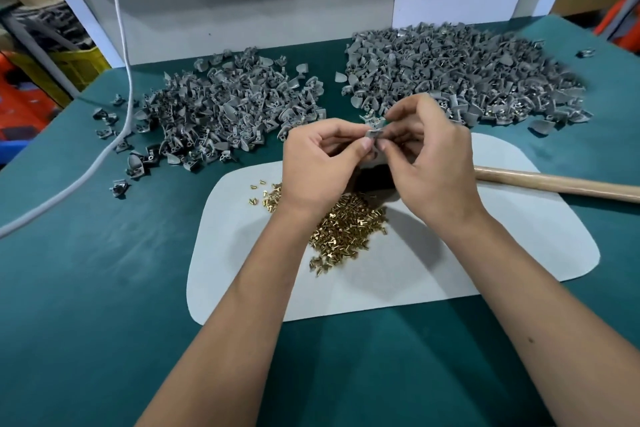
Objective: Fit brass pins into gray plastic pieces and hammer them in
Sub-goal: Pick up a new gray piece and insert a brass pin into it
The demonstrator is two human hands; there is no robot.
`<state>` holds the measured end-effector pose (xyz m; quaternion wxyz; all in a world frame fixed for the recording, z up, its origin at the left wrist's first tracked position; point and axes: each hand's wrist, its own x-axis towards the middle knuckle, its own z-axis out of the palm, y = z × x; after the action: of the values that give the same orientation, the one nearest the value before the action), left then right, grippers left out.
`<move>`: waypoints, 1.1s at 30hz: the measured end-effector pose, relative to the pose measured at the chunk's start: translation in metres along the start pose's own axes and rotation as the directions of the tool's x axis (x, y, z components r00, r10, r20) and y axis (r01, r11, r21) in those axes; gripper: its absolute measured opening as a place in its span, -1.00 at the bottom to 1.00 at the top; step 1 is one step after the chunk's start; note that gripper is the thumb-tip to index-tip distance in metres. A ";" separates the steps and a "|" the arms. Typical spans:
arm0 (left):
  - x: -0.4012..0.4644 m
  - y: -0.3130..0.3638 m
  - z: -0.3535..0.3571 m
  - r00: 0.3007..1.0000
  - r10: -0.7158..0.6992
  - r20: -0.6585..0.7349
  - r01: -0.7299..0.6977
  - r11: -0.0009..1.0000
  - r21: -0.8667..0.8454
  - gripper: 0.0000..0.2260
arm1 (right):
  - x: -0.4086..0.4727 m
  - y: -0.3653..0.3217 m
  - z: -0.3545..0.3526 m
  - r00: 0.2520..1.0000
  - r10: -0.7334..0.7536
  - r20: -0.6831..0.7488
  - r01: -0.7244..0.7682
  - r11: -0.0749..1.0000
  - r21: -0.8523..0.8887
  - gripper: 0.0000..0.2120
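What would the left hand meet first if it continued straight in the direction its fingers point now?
Probably the right hand. The left hand points right, pinching a gray piece which the right fingers also touch, so the piece already lies between them. Depth is unclear.

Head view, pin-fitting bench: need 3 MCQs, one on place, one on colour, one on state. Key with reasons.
1. Where does the heap of brass pins lie?
A. on the white mat
B. on the bare green table top
C. in a yellow crate

2. What colour is the table cover?
A. red
B. dark green
C. black

3. What are the hands doing?
A. both lie flat on the table
B. one swings the hammer
C. both pinch one gray plastic piece between them

Key: 1 A, the pins sit on the mat under the wrists. 2 B, green cloth shows all round the mat. 3 C, the left hand and right hand meet fingertip to fingertip on the piece, while the wooden hammer handle lies untouched.
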<state>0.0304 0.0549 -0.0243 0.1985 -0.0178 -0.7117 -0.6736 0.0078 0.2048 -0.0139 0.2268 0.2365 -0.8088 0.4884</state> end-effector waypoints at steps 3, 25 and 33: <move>0.001 -0.001 0.001 1.000 -0.009 0.016 0.009 1.000 0.015 -0.80 | 0.001 0.001 -0.001 0.999 0.031 -0.016 -0.031 0.999 0.021 -0.67; -0.001 -0.003 0.006 0.999 0.038 -0.025 -0.034 0.986 0.161 -0.88 | -0.002 0.002 0.005 0.996 0.045 -0.077 -0.041 0.998 0.054 -0.68; -0.003 -0.003 0.015 0.990 0.128 -0.064 -0.100 0.938 0.331 -0.87 | -0.002 -0.001 0.011 0.995 0.033 -0.096 -0.036 0.999 -0.031 -0.68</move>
<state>0.0290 0.0701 -0.0280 0.2674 0.0026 -0.8023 -0.5337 0.0084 0.1942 -0.0187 0.2608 0.1952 -0.8087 0.4897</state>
